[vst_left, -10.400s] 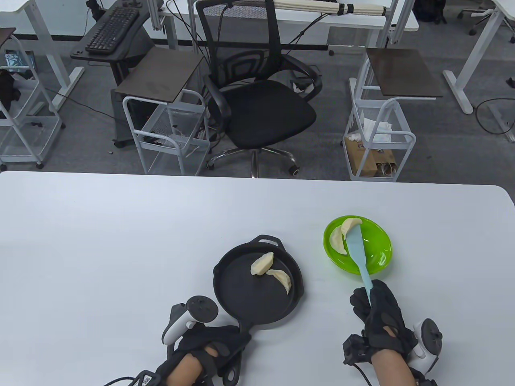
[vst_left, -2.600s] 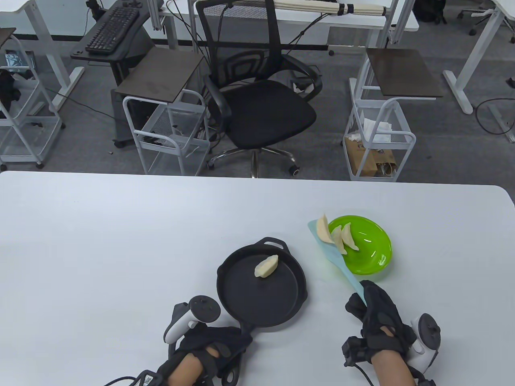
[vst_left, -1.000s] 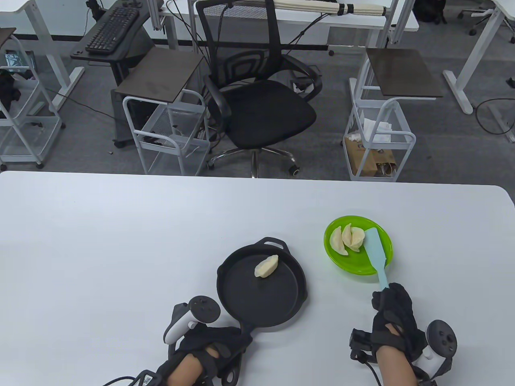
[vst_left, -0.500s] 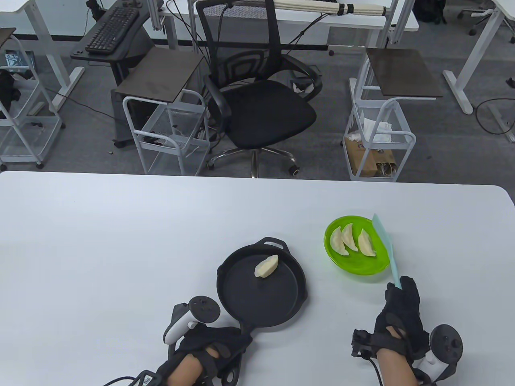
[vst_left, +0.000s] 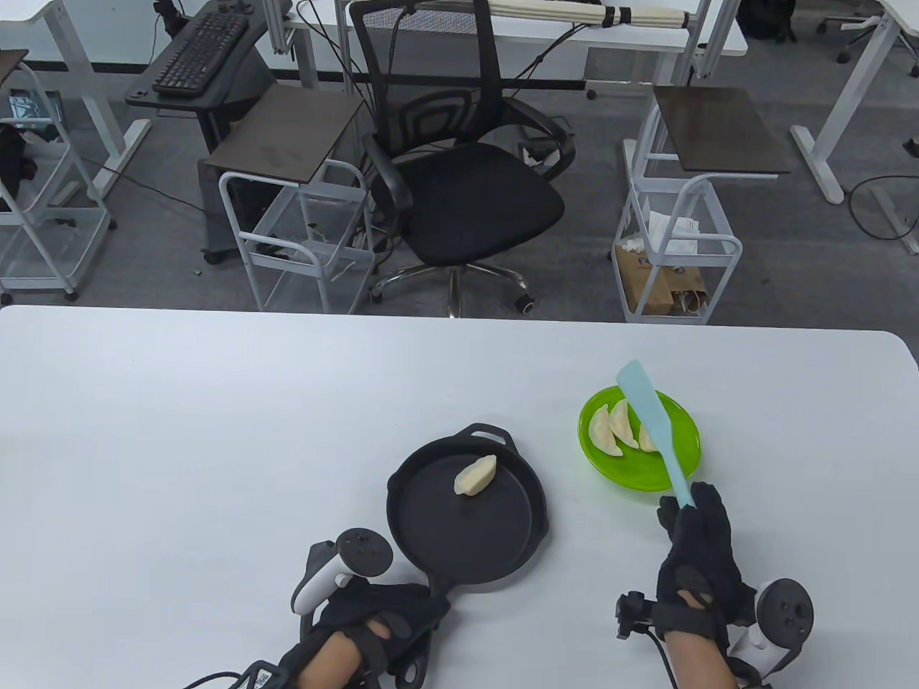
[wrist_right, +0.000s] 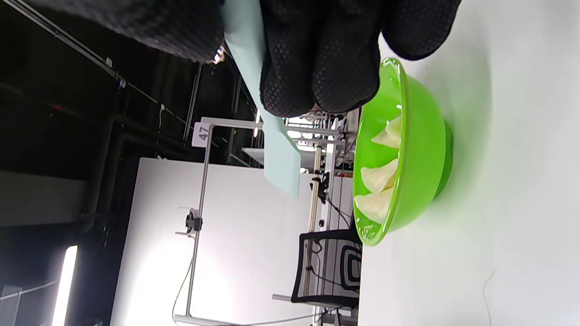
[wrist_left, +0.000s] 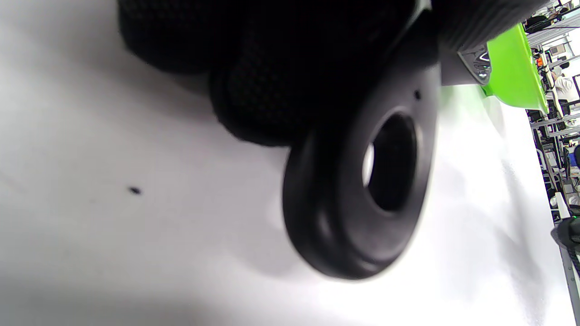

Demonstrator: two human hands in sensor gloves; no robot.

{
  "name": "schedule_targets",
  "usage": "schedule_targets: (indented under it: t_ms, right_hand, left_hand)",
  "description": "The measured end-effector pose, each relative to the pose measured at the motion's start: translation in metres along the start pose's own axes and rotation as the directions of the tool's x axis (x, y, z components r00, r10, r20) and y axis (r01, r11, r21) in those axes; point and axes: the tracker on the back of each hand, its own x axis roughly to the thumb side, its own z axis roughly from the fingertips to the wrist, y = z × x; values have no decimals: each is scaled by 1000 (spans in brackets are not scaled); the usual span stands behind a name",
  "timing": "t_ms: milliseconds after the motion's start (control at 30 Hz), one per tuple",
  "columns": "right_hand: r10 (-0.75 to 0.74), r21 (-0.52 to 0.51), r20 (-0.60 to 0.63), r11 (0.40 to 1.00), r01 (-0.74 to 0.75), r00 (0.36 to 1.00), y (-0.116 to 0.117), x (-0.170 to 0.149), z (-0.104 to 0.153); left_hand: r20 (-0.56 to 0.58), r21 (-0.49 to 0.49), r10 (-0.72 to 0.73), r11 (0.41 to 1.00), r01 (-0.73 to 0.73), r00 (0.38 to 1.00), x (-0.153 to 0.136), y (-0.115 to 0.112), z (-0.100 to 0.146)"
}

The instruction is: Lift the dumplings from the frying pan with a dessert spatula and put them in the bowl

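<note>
On the counter [vst_left: 215,430], the frying pan [vst_left: 467,524] holds one dumpling [vst_left: 475,476]; the left hand [vst_left: 380,624] grips its handle. Three dumplings lie in the bowl [vst_left: 678,459]. The right hand's [vst_left: 696,560] fingers [wrist_right: 317,68] pinch the spatula [vst_left: 650,423], raised empty above it. Next, probably: scoop the last one.

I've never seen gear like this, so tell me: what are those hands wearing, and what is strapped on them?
Both the left hand and the right hand wear black gloves of dotted, textured fabric, with openings that show bare skin near the wrist. A white and dark grey tracker with a round ringed top sits by each hand. Thin black cables trail along the bare forearms.
</note>
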Motion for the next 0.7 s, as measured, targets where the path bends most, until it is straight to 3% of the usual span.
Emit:
schedule_targets:
  t_ms: [700]
  right_hand:
    - [9,321,1,947,-9,1000,42,1,13]
  left_hand:
    - [-6,2,-1,1000,1,1000,0,0,0]
